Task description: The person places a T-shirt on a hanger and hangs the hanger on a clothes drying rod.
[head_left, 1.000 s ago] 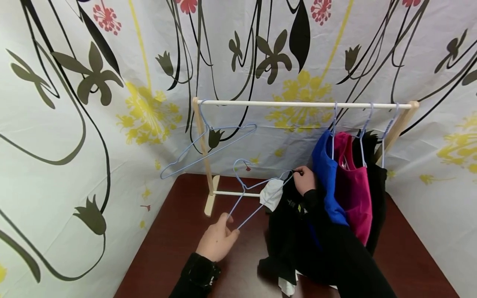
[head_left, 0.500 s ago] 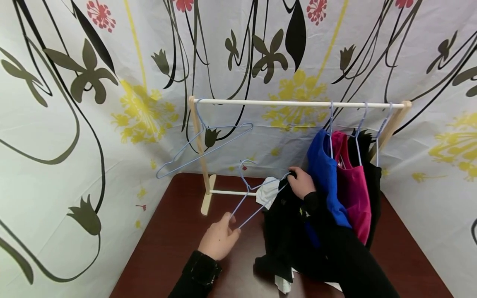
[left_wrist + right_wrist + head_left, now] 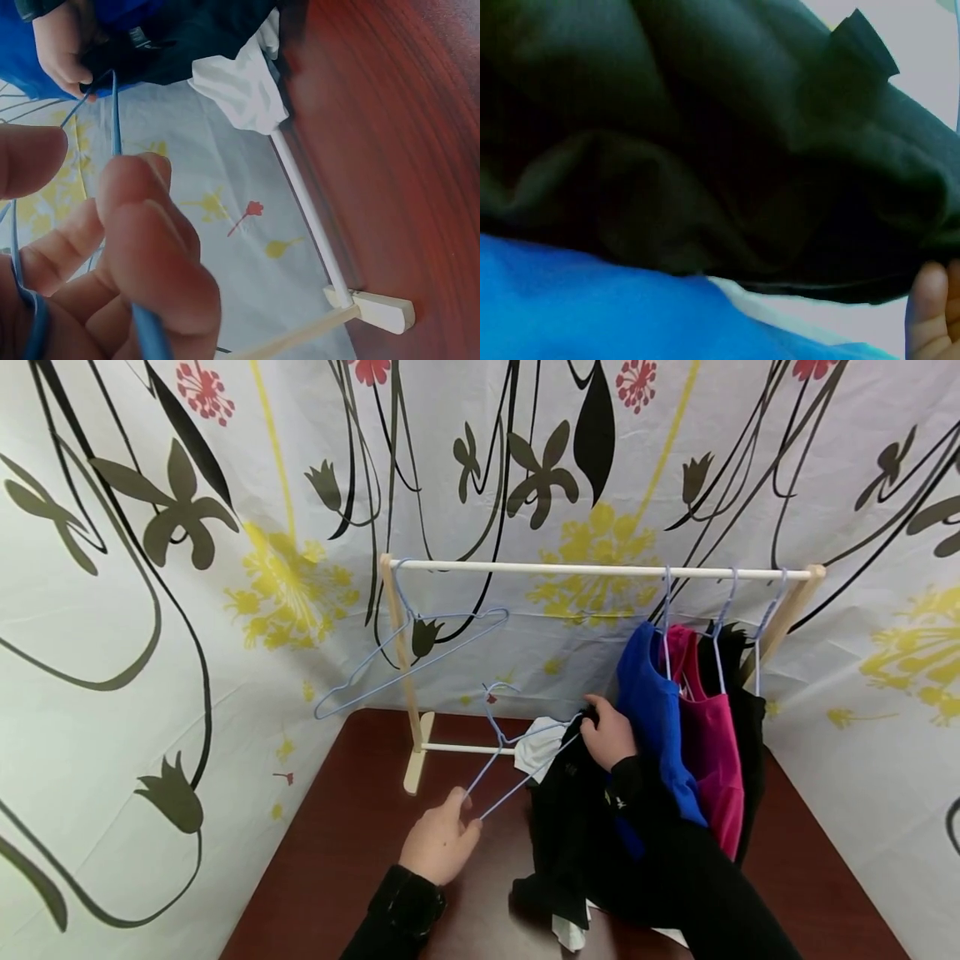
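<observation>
Your left hand [image 3: 438,843] pinches the lower corner of one blue wire hanger [image 3: 517,760], held above the table [image 3: 337,852]. Your right hand [image 3: 609,735] grips the hanger's other end together with one black garment [image 3: 562,827]. Behind, the wooden rack [image 3: 600,569] carries four hangers: one bare [image 3: 405,656], three holding blue [image 3: 652,710], pink [image 3: 712,735] and black tops.
</observation>
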`<action>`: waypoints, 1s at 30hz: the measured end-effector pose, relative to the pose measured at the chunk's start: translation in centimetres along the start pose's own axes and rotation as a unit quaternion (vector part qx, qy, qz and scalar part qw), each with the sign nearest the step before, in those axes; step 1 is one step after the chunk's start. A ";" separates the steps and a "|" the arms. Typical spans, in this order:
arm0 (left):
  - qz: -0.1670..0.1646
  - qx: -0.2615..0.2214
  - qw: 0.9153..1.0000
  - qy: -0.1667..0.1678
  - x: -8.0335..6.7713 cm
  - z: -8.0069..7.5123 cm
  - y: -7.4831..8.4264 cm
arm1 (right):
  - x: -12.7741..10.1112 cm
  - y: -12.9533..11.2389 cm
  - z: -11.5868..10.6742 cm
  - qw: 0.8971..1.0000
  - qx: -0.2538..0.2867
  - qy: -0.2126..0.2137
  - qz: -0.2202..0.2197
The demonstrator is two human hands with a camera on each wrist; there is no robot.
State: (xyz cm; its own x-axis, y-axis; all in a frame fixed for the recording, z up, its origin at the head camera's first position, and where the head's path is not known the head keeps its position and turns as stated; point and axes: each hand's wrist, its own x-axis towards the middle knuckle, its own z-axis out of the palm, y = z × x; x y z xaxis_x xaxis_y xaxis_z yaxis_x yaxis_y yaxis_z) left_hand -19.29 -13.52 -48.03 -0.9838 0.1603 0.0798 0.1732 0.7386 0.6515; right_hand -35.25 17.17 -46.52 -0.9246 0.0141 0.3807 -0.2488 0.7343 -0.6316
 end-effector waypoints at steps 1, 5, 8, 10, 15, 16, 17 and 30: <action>0.001 0.003 1.000 0.001 0.1 0.1 0.1 | -0.1 -0.2 0.1 1.000 -0.005 -0.004 -0.003; 0.004 0.003 1.000 0.000 0.2 0.4 0.4 | -0.5 -0.5 0.3 0.999 -0.035 -0.032 -0.019; 0.002 -0.007 1.000 0.001 0.2 0.6 0.5 | -0.7 -0.2 0.4 0.996 -0.056 -0.033 -0.056; 0.002 -0.012 1.000 0.005 0.2 0.6 0.5 | -0.7 0.2 0.4 0.993 -0.063 -0.013 -0.095; 0.007 -0.025 1.000 -0.001 0.4 0.5 0.3 | -0.4 1.6 0.2 0.976 -0.072 0.072 -0.193; 0.006 -0.028 1.000 -0.005 0.4 0.5 0.3 | -0.3 1.8 0.2 0.972 -0.071 0.083 -0.210; 0.004 -0.033 0.999 -0.010 0.4 0.4 0.3 | -0.2 2.0 0.2 0.968 -0.070 0.089 -0.225; 0.006 -0.045 0.999 -0.012 1.0 0.0 1.1 | -1.5 -1.1 -0.6 0.954 -0.079 0.060 -0.281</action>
State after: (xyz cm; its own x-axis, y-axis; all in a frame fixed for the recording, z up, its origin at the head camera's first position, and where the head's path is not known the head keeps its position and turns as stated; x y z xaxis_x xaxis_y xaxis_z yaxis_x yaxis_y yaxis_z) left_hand -20.05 -12.58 -47.25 -0.9802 0.1852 0.0702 0.1789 0.6757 0.7152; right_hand -33.45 16.78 -45.99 -0.6154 -0.3425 0.7099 -0.6409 0.7417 -0.1978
